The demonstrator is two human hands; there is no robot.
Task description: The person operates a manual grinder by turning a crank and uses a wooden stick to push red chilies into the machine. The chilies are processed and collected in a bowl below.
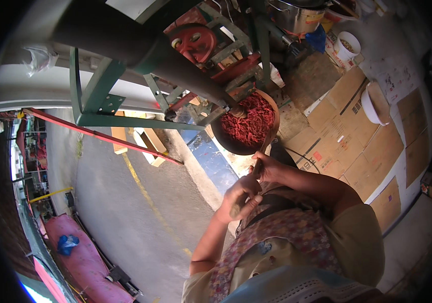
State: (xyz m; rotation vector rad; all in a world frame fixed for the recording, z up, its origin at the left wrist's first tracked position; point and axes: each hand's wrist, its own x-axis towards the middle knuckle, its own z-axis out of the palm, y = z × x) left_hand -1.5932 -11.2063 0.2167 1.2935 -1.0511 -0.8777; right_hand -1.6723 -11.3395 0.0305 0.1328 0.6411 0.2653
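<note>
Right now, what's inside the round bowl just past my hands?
Red shredded pieces fill much of the bowl, with the tube's brown tip over them. The bottom is covered, so I can't tell what's underneath.

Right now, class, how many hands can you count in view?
2. The left hand grips the stick near its lower end; the right hand grips its upper end, near the bowl of red pieces.

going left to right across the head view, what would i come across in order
crumpled blue plastic → yellow ground line → left hand → right hand, both hands gripping one wooden stick → white bucket → white basin
</note>
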